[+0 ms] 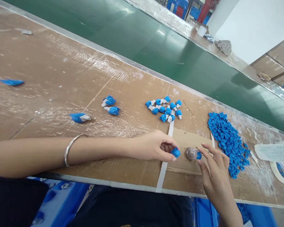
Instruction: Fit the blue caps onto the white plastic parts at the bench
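My left hand [158, 145], palm side down over the bench, is closed on a crumpled blue plastic piece [175, 153] that sticks out between thumb and fingers. My right hand [215, 165] pinches a small blue petal-shaped piece [198, 155] between thumb and fingertips. That piece is right at the mouth of a small clear cup [191, 153], which appears tilted on a cardboard sheet [180, 135]; whether they touch I cannot tell. Beyond my left hand lies a cluster of blue pieces with whitish stems [161, 109]. A heap of small blue petal-shaped pieces [227, 142] lies beyond my right hand.
Several blue-and-white pieces [112, 110] lie farther left on the brown bench [49, 72]. A green conveyor belt [142, 44] runs along the far side. At right are a tape roll [274, 172] and a white printed sheet [272, 152]. Blue bins [68, 198] stand below the near edge.
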